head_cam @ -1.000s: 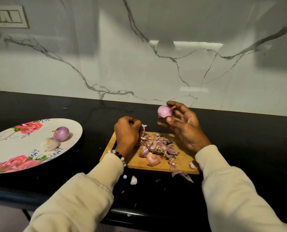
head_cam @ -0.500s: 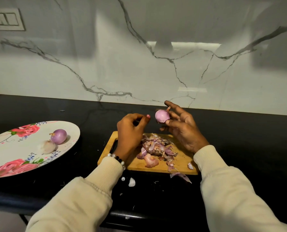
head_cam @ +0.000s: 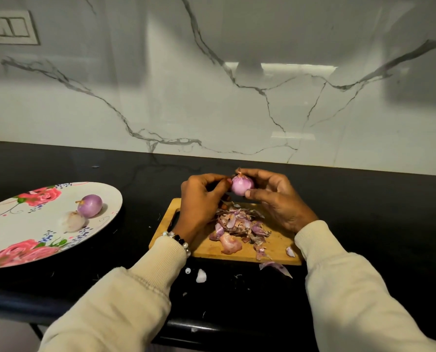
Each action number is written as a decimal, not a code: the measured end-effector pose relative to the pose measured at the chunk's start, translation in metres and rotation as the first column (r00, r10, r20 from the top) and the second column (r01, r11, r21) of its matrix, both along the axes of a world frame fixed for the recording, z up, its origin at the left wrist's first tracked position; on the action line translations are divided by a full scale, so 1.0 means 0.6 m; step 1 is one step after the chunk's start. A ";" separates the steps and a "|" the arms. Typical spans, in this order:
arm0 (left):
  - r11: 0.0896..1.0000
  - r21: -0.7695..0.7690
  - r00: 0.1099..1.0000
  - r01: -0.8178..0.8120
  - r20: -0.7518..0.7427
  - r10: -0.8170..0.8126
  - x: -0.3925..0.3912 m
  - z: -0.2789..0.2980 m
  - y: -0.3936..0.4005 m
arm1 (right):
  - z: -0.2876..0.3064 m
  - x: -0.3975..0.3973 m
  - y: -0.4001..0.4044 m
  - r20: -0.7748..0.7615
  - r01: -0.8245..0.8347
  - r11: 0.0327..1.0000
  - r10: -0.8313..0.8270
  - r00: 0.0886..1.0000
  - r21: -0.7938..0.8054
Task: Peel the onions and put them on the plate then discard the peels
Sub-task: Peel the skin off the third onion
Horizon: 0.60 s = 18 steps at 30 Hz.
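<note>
A small pink-purple onion [head_cam: 242, 185], papery tip still attached, is held above a wooden cutting board [head_cam: 275, 246] heaped with purple peels [head_cam: 239, 226]. Two peeled onions (one purple [head_cam: 89, 205], one whitish [head_cam: 72, 221]) sit touching on a rose-patterned plate [head_cam: 13, 232] well to the left.
</note>
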<state>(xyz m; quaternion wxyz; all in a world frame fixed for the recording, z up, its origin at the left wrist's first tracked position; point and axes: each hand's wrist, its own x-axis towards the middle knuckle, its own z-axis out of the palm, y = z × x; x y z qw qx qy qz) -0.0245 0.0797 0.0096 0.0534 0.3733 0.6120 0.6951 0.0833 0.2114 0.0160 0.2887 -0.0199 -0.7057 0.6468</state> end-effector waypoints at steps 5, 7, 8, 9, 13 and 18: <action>1.000 -0.016 0.999 0.008 0.043 -0.007 0.002 0.001 -0.001 | -0.002 0.002 -0.002 0.038 0.028 0.994 -0.032 0.999 0.108; 0.999 -0.048 0.999 0.006 0.047 -0.003 0.000 0.000 0.000 | -0.003 0.001 -0.002 0.058 0.041 0.985 -0.051 0.997 0.170; 0.998 -0.063 0.999 0.000 0.043 0.002 -0.001 -0.001 0.000 | -0.003 0.000 -0.002 0.065 0.044 0.979 -0.058 0.996 0.200; 0.997 -0.073 0.999 -0.007 0.038 0.009 -0.002 -0.002 0.001 | -0.003 -0.001 -0.001 0.068 0.048 0.973 -0.064 0.996 0.225; 0.994 -0.091 0.999 -0.053 -0.002 0.053 -0.004 -0.007 0.002 | -0.003 -0.003 -0.002 0.070 0.076 0.951 -0.102 0.992 0.299; 0.985 -0.103 0.989 -0.139 -0.069 0.132 -0.004 -0.009 0.003 | -0.008 -0.008 -0.010 0.060 0.079 0.957 -0.100 0.993 0.278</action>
